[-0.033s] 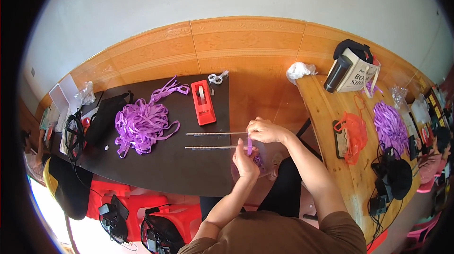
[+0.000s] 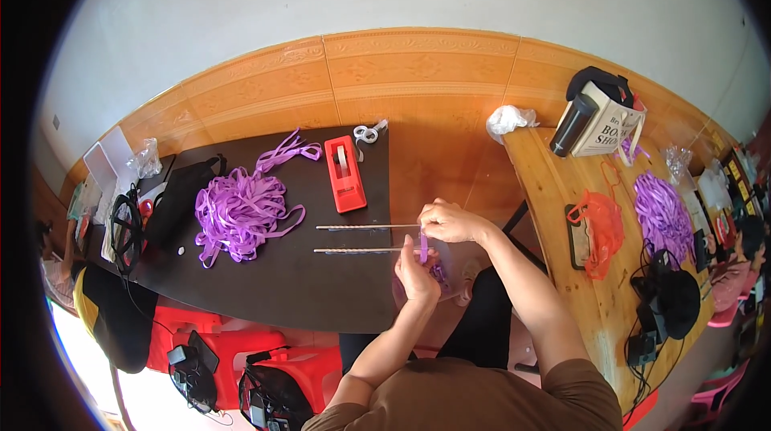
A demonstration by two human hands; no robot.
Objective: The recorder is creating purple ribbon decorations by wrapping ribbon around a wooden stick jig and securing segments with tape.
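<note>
Curls the left hand (image 2: 416, 277) just off the right edge of the dark counter (image 2: 321, 294), with thumb raised beside a purple ribbon strip (image 2: 424, 246); cannot tell whether clamped on it or only resting against it. Pinches the strip's upper part with the right hand (image 2: 450, 221), fingertips together on it. Shows the strip near the ends of an upper metal rod (image 2: 353, 227) and a lower metal rod (image 2: 353, 251), both jutting past that right edge; cannot tell whether wrapped around them or just passed beside. Seems partway through this one strip, with no finished fastening visible.

Just below the hands, shows purple pieces (image 2: 438, 272) in something see-through; may count as work done, but too hidden to judge.

Farther along the counter, shows a large purple ribbon heap (image 2: 241, 214), loose and tangled, well in from the right edge. Judging by that bulk, appears to have plenty left. Near the right edge, beyond the rods, has a red tape dispenser (image 2: 347, 190), touched by neither hand. Close to the far edge, shows a folded ribbon bundle (image 2: 289, 150), also apparently unworked, and at the far right corner, white tape rolls (image 2: 366, 135).
</note>
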